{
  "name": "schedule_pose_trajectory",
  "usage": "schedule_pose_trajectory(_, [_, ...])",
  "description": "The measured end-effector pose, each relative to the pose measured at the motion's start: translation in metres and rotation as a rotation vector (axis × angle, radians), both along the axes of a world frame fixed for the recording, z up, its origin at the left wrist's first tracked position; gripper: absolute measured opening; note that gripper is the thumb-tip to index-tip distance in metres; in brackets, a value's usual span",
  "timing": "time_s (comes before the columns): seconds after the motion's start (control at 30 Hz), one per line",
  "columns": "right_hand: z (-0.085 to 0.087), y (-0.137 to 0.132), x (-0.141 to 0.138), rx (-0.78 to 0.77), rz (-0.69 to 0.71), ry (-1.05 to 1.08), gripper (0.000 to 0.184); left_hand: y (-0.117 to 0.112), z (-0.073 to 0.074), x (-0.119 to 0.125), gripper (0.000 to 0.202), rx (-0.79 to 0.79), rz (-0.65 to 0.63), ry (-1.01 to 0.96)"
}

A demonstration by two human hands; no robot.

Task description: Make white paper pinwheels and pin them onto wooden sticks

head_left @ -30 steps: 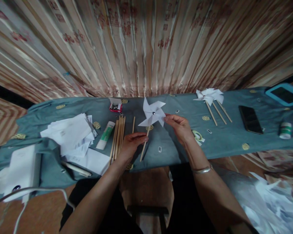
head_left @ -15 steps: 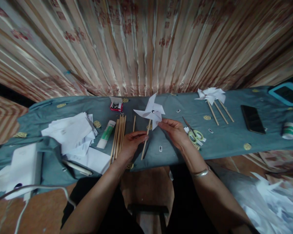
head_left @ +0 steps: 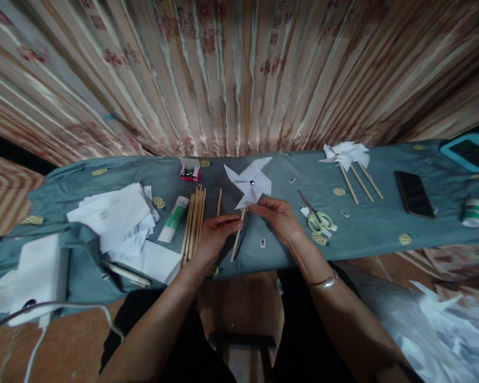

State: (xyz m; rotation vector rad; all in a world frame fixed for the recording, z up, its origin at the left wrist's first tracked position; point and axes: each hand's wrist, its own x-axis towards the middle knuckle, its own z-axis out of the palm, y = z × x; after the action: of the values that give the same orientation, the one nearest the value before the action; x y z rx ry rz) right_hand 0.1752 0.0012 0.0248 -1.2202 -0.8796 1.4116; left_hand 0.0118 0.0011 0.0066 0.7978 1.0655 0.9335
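Paper pinwheel (head_left: 259, 180) is held above the tabletop (head_left: 367, 226), its wooden stick (head_left: 236, 249) pinched by the left fingers (head_left: 230, 229), apparently for steadiness; right fingers (head_left: 262, 209) meet the lower blade (head_left: 245, 199), grip unclear.

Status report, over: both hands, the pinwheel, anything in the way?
Left hand pinching wooden stick of white paper pinwheel. Right hand at its lower blade, grip unclear. Green-handled scissors right of right hand, apparently not in the way.

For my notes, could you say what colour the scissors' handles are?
The handles are yellow-green, in the head view.
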Motion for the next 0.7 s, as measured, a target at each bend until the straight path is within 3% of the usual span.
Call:
schedule_pose_trajectory(0.13, [0.003, -0.002, 0.010, 0.001, -0.020, -0.167, 0.034, 0.001, -0.001, -0.001, 0.034, -0.020, 0.007, -0.006])
schedule_pose_trajectory(0.27, [0.003, 0.000, 0.030, 0.081, -0.167, -0.326, 0.040, 0.001, 0.000, -0.002, 0.034, -0.031, 0.023, -0.008])
schedule_pose_trajectory(0.43, [-0.001, 0.006, 0.047, 0.185, -0.399, -0.306, 0.022, -0.001, 0.000, -0.001, 0.034, -0.004, -0.008, 0.014])
schedule_pose_trajectory(0.7, [-0.002, 0.012, 0.038, 0.145, -0.301, -0.166, 0.020, -0.002, 0.001, -0.001, 0.032, -0.015, -0.025, 0.007])
